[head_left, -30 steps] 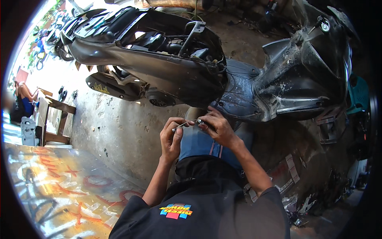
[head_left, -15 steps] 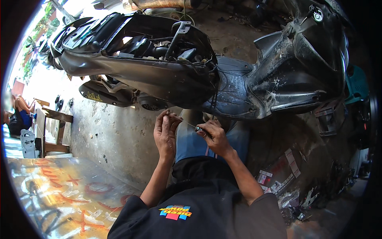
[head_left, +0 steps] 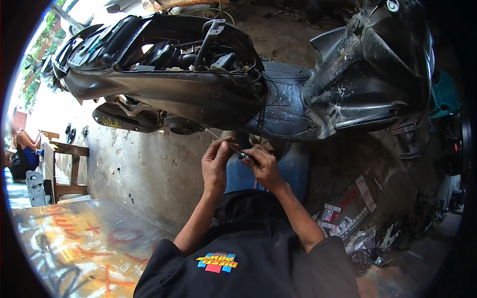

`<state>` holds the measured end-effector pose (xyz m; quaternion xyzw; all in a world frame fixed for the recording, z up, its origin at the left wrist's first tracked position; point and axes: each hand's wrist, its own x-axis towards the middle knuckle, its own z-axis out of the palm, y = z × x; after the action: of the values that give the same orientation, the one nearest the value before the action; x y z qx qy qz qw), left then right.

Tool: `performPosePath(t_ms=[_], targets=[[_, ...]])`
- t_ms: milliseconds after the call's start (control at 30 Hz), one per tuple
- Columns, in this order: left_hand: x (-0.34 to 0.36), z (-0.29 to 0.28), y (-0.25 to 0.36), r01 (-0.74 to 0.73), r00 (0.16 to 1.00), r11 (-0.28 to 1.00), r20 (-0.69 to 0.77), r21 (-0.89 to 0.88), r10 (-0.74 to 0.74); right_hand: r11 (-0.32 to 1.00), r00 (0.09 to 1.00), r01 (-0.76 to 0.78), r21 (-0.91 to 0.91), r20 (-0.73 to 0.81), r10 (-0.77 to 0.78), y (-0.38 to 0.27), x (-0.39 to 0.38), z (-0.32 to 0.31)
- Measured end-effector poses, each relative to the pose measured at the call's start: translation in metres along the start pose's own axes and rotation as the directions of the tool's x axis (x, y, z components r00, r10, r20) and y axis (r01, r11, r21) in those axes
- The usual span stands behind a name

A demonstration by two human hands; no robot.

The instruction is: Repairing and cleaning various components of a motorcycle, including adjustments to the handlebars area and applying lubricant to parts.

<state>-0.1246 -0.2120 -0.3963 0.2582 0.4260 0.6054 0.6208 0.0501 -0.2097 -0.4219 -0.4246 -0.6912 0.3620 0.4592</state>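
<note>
My left hand (head_left: 215,161) is closed, thumb and fingertips pinching a thin wire-like strand (head_left: 212,133), whose far end sticks out past the fingers up and to the left. My right hand (head_left: 264,166) is closed round a small shiny metal piece (head_left: 243,155) at the strand's other end; its exact kind is too small to tell. Both hands are raised close together over my jeans-clad legs (head_left: 296,171). Just beyond them stands a dark motor scooter (head_left: 164,94), its seat area uncovered and its inner parts showing. Neither hand visibly touches the scooter.
Left are a paint-stained board (head_left: 89,248), a wooden bench frame (head_left: 71,149) and a seated person (head_left: 25,149). On the right lie a flattened carton (head_left: 365,196) and plastic wrappings (head_left: 362,241). A teal plastic object (head_left: 444,94) stands at far right.
My hands have come closer together, the left one moving right and slightly down. More of the strand now sticks out beyond the left fingers. The view has shifted a little.
</note>
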Motion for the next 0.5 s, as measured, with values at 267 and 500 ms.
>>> performPosePath(t_ms=[267, 500], targets=[[-0.019, 0.014, -0.013, 0.027, 0.988, 0.994, 0.145, 0.11, -0.043, 0.996, 0.995, 0.001, 0.084, -0.104, 0.007, 0.001, -0.003, -0.001], [-0.01, 0.027, -0.043, -0.095, 0.957, 0.994, 0.278, 0.047, 0.078, 0.997, 0.968, -0.067, 0.035, -0.239, 0.073, -0.009, -0.011, -0.005]])
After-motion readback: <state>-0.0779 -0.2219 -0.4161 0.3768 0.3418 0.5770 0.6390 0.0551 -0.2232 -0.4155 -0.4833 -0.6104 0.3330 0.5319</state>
